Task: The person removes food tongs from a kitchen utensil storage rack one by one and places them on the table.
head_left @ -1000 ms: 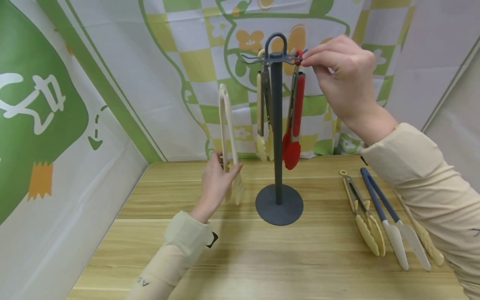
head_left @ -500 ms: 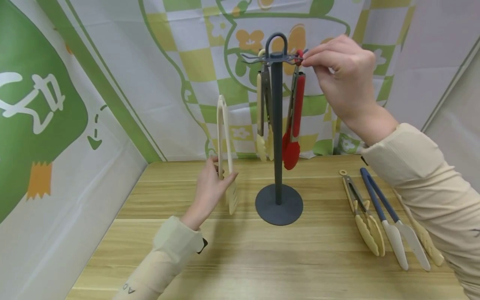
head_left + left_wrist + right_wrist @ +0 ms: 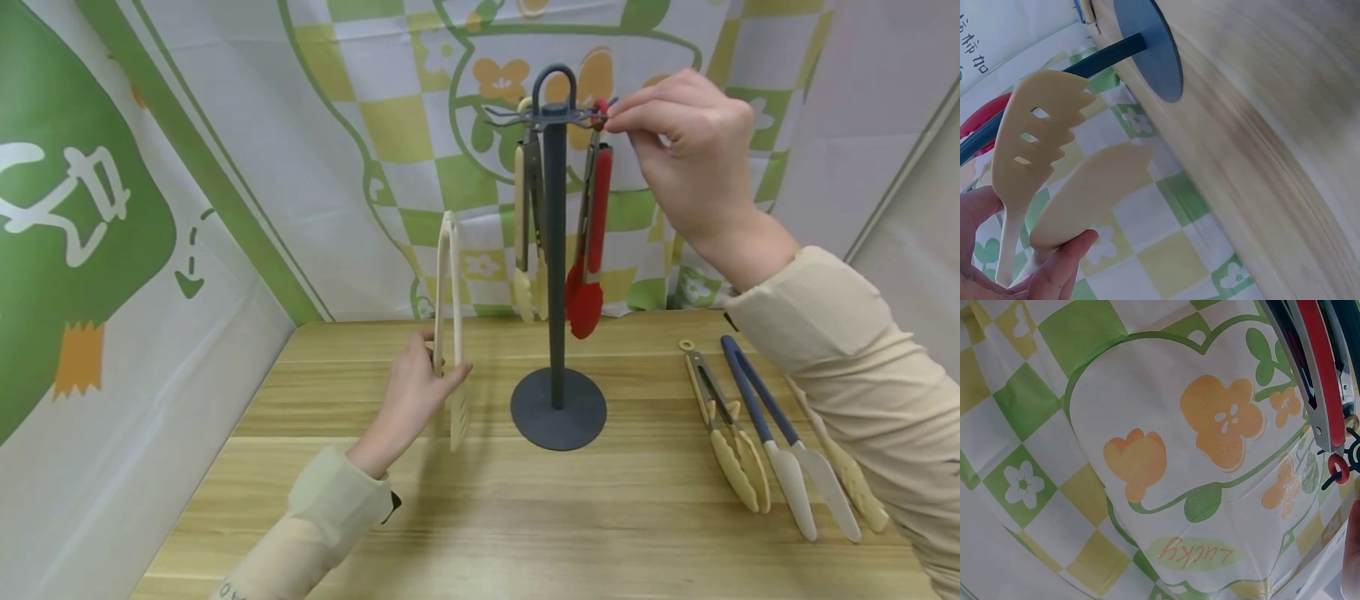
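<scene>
My left hand (image 3: pixel 408 396) grips a pair of cream tongs (image 3: pixel 457 300) upright, left of a dark grey hanging rack (image 3: pixel 556 250). In the left wrist view the slotted, toothed head (image 3: pixel 1035 119) of those tongs stands apart from its solid partner (image 3: pixel 1091 190). At the rack's top right, my right hand (image 3: pixel 693 146) pinches the end of a hook with thumb and forefinger. Red tongs (image 3: pixel 597 208) hang by their ring close to those fingertips. Behind the pole hang cream-handled tongs (image 3: pixel 521 208) with metal arms.
On the table's right side lie yellow-headed tongs (image 3: pixel 731 467), blue-handled tongs (image 3: pixel 742 383) with pale heads, and a beige pair (image 3: pixel 847 467) partly covered by my right sleeve. The rack's round base (image 3: pixel 532 417) stands on the wooden table (image 3: pixel 525 517). A patterned cloth (image 3: pixel 405 125) hangs behind.
My left hand has moved down and slightly left with the cream tongs, farther from the rack. The right hand stays at the hook, and the hanging tongs keep their places.
</scene>
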The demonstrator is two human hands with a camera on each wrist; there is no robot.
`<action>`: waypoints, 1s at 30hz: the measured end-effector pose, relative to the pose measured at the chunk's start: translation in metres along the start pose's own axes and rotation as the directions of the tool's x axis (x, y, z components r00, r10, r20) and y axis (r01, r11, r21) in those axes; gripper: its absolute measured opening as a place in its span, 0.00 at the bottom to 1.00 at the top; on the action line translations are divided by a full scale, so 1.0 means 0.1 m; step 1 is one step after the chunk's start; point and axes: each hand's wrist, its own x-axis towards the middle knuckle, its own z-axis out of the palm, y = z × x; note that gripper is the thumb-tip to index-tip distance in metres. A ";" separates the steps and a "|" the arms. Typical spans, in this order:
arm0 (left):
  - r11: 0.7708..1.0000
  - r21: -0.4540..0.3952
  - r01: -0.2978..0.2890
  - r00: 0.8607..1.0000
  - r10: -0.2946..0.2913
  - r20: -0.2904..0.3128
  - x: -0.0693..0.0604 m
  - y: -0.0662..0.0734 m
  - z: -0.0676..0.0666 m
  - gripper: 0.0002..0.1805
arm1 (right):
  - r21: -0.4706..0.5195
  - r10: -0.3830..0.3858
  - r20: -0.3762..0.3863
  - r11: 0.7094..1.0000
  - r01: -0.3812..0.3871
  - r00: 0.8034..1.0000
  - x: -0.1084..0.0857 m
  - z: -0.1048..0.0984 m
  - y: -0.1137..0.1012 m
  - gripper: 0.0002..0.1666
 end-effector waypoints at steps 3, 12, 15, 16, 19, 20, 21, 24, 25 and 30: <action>1.000 0.000 0.007 1.000 -0.007 0.018 -0.03 -0.02 0.00 0.34 | 0.000 0.000 0.001 1.000 0.000 1.000 0.00 0.00 0.00 0.14; 0.999 0.038 0.029 0.995 -0.033 0.091 -0.10 -0.06 0.00 0.33 | -0.002 0.020 0.008 1.000 -0.019 1.000 0.00 -0.01 -0.01 0.14; 0.999 0.041 0.034 0.993 -0.039 0.111 -0.12 -0.07 0.01 0.33 | -0.002 0.012 0.010 1.000 -0.012 1.000 0.00 -0.01 -0.01 0.14; 0.999 0.041 0.036 0.993 -0.040 0.114 -0.13 -0.07 0.01 0.33 | -0.001 0.010 0.010 1.000 -0.010 1.000 0.00 -0.01 -0.01 0.14; 0.999 0.038 0.039 0.992 -0.044 0.122 -0.15 -0.08 0.01 0.33 | 0.000 0.004 0.012 1.000 -0.004 1.000 0.00 -0.01 0.00 0.14; 0.998 0.038 0.041 0.991 -0.045 0.124 -0.16 -0.09 0.02 0.33 | 0.001 0.003 0.012 1.000 -0.003 1.000 0.00 -0.01 0.00 0.14; 0.998 0.039 0.045 0.990 -0.050 0.129 -0.17 -0.10 0.02 0.33 | 0.002 0.002 0.012 1.000 -0.002 1.000 0.00 -0.01 0.00 0.13; 0.997 0.051 0.058 0.988 -0.065 0.139 -0.19 -0.12 0.03 0.33 | 0.007 0.000 0.011 1.000 0.000 1.000 0.00 -0.01 0.00 0.13; 0.997 0.052 0.065 0.987 -0.072 0.145 -0.19 -0.13 0.03 0.33 | 0.008 0.000 0.011 1.000 0.000 1.000 0.00 -0.01 0.00 0.13; 0.995 0.050 0.086 0.981 -0.094 0.169 -0.20 -0.14 0.03 0.34 | 0.005 0.002 0.012 1.000 -0.002 1.000 0.00 0.00 0.00 0.13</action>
